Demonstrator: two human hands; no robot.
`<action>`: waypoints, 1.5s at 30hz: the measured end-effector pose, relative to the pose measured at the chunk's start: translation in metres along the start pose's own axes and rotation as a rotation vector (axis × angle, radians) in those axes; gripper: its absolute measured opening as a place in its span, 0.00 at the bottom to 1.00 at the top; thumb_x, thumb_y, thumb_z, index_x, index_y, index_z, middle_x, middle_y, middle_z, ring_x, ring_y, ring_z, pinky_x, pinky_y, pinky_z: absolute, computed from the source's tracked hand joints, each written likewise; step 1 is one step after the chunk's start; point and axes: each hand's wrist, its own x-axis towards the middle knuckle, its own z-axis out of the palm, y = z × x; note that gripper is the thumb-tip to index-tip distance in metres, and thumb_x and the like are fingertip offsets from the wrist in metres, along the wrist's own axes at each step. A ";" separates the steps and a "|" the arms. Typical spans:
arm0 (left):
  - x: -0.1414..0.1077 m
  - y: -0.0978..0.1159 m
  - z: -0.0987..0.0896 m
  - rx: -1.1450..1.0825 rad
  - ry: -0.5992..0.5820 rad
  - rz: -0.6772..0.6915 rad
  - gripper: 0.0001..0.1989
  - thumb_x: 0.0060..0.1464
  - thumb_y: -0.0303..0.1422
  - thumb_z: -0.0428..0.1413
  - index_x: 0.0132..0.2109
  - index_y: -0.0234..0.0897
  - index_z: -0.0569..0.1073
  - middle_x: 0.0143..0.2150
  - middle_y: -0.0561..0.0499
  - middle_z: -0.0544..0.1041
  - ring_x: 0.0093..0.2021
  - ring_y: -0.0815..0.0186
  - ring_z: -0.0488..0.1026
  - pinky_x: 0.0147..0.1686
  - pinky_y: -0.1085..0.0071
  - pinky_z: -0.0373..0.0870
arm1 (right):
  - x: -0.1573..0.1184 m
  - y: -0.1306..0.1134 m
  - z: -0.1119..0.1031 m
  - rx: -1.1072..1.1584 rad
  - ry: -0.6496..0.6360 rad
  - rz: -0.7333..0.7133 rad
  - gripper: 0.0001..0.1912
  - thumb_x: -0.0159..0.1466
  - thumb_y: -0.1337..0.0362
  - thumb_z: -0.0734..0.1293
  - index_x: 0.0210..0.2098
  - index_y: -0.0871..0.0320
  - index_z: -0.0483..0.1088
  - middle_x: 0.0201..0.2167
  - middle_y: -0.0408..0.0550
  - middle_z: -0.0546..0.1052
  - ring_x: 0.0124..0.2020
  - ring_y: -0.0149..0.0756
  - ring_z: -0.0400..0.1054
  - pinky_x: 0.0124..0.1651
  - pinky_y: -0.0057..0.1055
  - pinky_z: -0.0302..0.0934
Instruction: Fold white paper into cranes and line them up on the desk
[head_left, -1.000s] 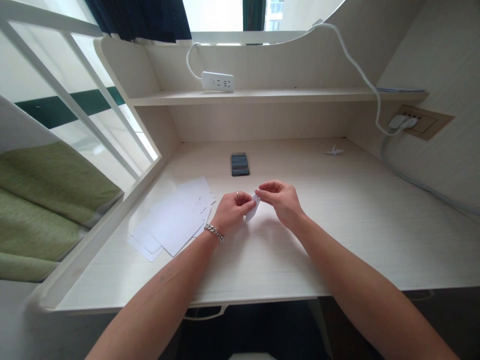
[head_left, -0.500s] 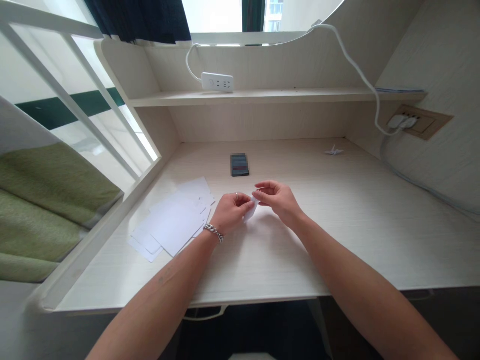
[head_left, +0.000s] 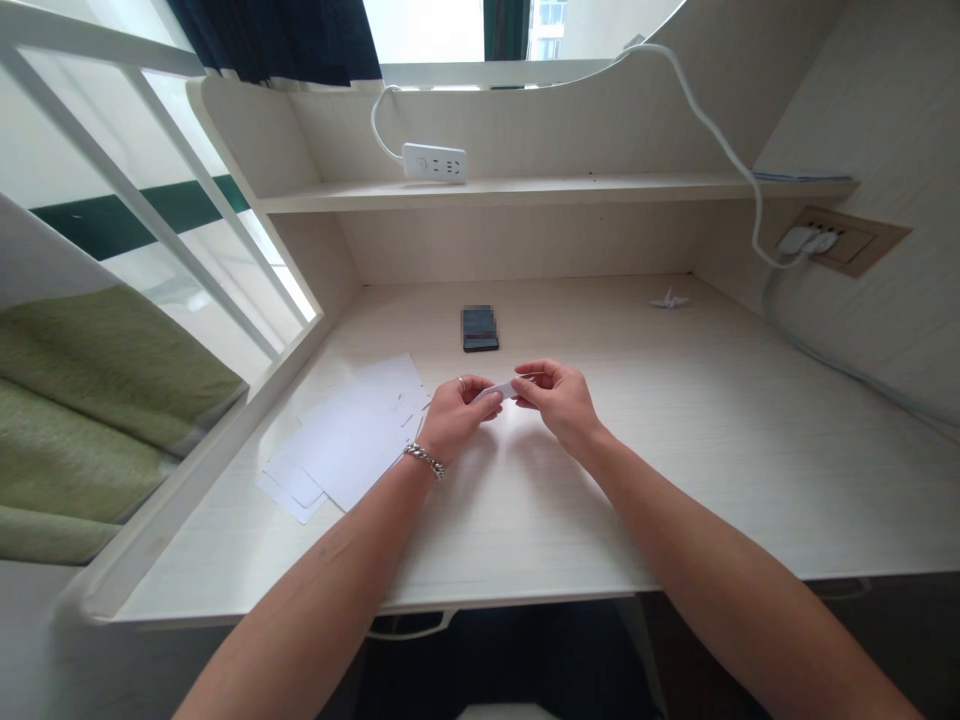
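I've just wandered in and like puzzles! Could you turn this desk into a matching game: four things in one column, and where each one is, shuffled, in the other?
Things
1. Power strip
2. Sheets
3. Crane
4. Small paper

Places
A. On the desk, near its far right corner
B. Held by the left hand and the right hand
C. On the shelf
D. Spread on the left part of the desk

Pairs: 1-C, 2-D, 3-A, 4-B
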 end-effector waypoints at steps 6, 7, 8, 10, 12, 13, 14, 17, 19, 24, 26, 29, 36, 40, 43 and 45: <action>0.000 0.002 -0.004 0.035 0.082 0.112 0.15 0.40 0.31 0.67 0.37 0.31 0.76 0.28 0.49 0.78 0.29 0.67 0.75 0.32 0.70 0.71 | -0.002 0.002 -0.005 -0.251 -0.229 -0.010 0.13 0.54 0.58 0.72 0.35 0.59 0.75 0.31 0.48 0.78 0.32 0.35 0.71 0.35 0.32 0.66; -0.001 0.002 -0.004 0.052 0.065 0.116 0.16 0.39 0.30 0.68 0.38 0.31 0.76 0.27 0.49 0.79 0.29 0.67 0.75 0.31 0.70 0.71 | -0.002 0.003 -0.005 -0.306 -0.263 -0.039 0.12 0.55 0.57 0.71 0.34 0.59 0.76 0.31 0.48 0.78 0.32 0.35 0.71 0.34 0.31 0.65; -0.001 0.003 -0.004 0.067 0.046 0.115 0.17 0.38 0.30 0.68 0.39 0.31 0.76 0.27 0.49 0.79 0.28 0.66 0.75 0.30 0.70 0.71 | -0.002 0.004 -0.006 -0.348 -0.286 -0.067 0.12 0.56 0.56 0.70 0.34 0.59 0.76 0.30 0.48 0.78 0.32 0.34 0.70 0.34 0.31 0.64; -0.002 0.004 -0.004 0.061 0.023 0.111 0.19 0.37 0.30 0.69 0.39 0.31 0.76 0.26 0.49 0.78 0.27 0.66 0.75 0.30 0.70 0.71 | -0.002 0.006 -0.006 -0.389 -0.284 -0.108 0.13 0.58 0.55 0.69 0.32 0.59 0.75 0.28 0.47 0.77 0.30 0.33 0.68 0.32 0.30 0.62; -0.002 0.006 -0.003 0.003 0.035 0.120 0.18 0.38 0.31 0.69 0.39 0.31 0.76 0.25 0.50 0.78 0.27 0.67 0.74 0.31 0.70 0.71 | -0.001 0.007 -0.005 -0.393 -0.251 -0.120 0.14 0.58 0.54 0.69 0.30 0.59 0.74 0.26 0.46 0.75 0.28 0.33 0.67 0.31 0.30 0.60; -0.002 0.006 -0.003 -0.036 0.048 0.126 0.17 0.38 0.31 0.68 0.38 0.31 0.76 0.26 0.50 0.78 0.27 0.68 0.74 0.31 0.70 0.71 | -0.001 0.008 -0.004 -0.387 -0.238 -0.119 0.14 0.58 0.53 0.69 0.30 0.59 0.74 0.26 0.46 0.75 0.27 0.32 0.66 0.30 0.29 0.60; -0.002 0.007 -0.002 -0.076 0.057 0.128 0.17 0.38 0.31 0.68 0.38 0.31 0.76 0.26 0.50 0.78 0.27 0.68 0.74 0.32 0.70 0.72 | -0.001 0.008 -0.003 -0.379 -0.232 -0.115 0.14 0.58 0.53 0.69 0.30 0.59 0.73 0.25 0.46 0.75 0.27 0.32 0.66 0.30 0.29 0.59; -0.002 0.008 -0.002 -0.159 0.073 0.132 0.17 0.39 0.30 0.68 0.38 0.31 0.75 0.24 0.53 0.76 0.27 0.70 0.73 0.32 0.71 0.72 | -0.001 0.007 -0.001 -0.341 -0.238 -0.089 0.15 0.57 0.52 0.69 0.29 0.60 0.73 0.25 0.46 0.74 0.26 0.32 0.65 0.30 0.30 0.59; -0.002 0.008 -0.001 -0.189 0.072 0.142 0.17 0.39 0.30 0.68 0.38 0.31 0.75 0.24 0.55 0.74 0.26 0.71 0.72 0.32 0.71 0.72 | -0.001 0.006 0.000 -0.309 -0.247 -0.068 0.16 0.56 0.52 0.70 0.29 0.60 0.73 0.24 0.46 0.74 0.26 0.32 0.65 0.29 0.30 0.58; -0.004 0.010 0.004 -0.204 0.119 0.154 0.15 0.46 0.33 0.63 0.43 0.32 0.75 0.25 0.54 0.75 0.27 0.70 0.73 0.33 0.70 0.74 | -0.003 0.003 0.001 -0.225 -0.272 -0.007 0.16 0.53 0.53 0.72 0.28 0.60 0.72 0.22 0.45 0.73 0.23 0.30 0.63 0.27 0.29 0.56; -0.003 0.010 0.004 -0.197 0.140 0.160 0.17 0.48 0.34 0.63 0.45 0.33 0.74 0.25 0.54 0.75 0.27 0.70 0.73 0.33 0.70 0.74 | -0.004 0.001 0.002 -0.177 -0.287 0.018 0.16 0.52 0.53 0.72 0.28 0.61 0.72 0.21 0.44 0.72 0.23 0.30 0.62 0.27 0.29 0.56; 0.000 0.010 0.001 -0.223 0.172 0.164 0.20 0.49 0.37 0.63 0.48 0.34 0.73 0.28 0.52 0.77 0.29 0.69 0.75 0.34 0.69 0.75 | -0.006 -0.003 0.004 -0.094 -0.272 0.057 0.15 0.51 0.54 0.73 0.27 0.61 0.72 0.20 0.43 0.71 0.22 0.29 0.61 0.26 0.29 0.55; 0.000 0.003 -0.001 -0.118 0.085 0.117 0.19 0.41 0.39 0.68 0.37 0.32 0.74 0.32 0.47 0.79 0.33 0.65 0.77 0.37 0.67 0.73 | -0.005 -0.008 0.000 -0.028 0.007 0.125 0.14 0.50 0.56 0.75 0.30 0.59 0.75 0.30 0.48 0.78 0.32 0.35 0.71 0.35 0.33 0.64; -0.003 0.001 0.004 -0.093 -0.003 0.158 0.17 0.41 0.35 0.68 0.37 0.32 0.75 0.34 0.47 0.80 0.34 0.65 0.77 0.39 0.67 0.73 | -0.005 -0.007 0.001 -0.048 -0.040 0.116 0.14 0.50 0.58 0.74 0.32 0.60 0.76 0.30 0.49 0.79 0.32 0.35 0.72 0.35 0.32 0.65; -0.002 0.002 0.004 -0.098 0.021 0.133 0.14 0.41 0.33 0.67 0.35 0.31 0.76 0.32 0.48 0.79 0.33 0.66 0.76 0.37 0.68 0.73 | -0.006 -0.005 0.002 -0.069 -0.081 0.087 0.15 0.50 0.60 0.74 0.35 0.59 0.75 0.29 0.48 0.79 0.32 0.35 0.73 0.34 0.31 0.65; -0.002 0.003 0.003 -0.091 0.042 0.111 0.12 0.41 0.32 0.67 0.34 0.31 0.75 0.30 0.49 0.78 0.31 0.67 0.75 0.35 0.68 0.72 | -0.006 -0.004 0.002 -0.067 -0.080 0.058 0.15 0.49 0.61 0.75 0.35 0.59 0.74 0.29 0.47 0.79 0.31 0.35 0.73 0.34 0.31 0.65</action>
